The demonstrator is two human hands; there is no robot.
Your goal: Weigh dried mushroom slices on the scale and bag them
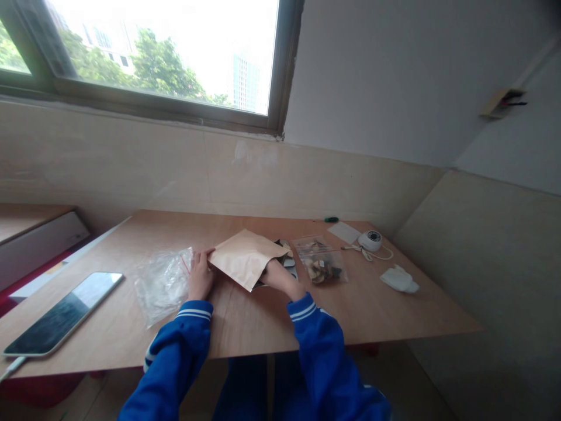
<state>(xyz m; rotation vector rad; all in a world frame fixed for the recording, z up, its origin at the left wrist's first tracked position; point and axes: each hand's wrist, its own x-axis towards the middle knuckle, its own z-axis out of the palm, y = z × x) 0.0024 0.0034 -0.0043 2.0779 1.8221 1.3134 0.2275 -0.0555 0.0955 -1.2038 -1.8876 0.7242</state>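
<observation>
The wooden table (254, 336) spreads beneath the brown paper bag (243, 254) — likely light, crisp and easily creased, best held by its open rim — while the left hand (200, 276) bends against the bag's left corner and the right hand (277, 275) reaches into its mouth, though I cannot tell whether either pinches.

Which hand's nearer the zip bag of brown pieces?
Right. The right hand is partly inside the kraft paper envelope, left of the zip bag; the left hand is farther left, at the envelope's opposite end.
</observation>
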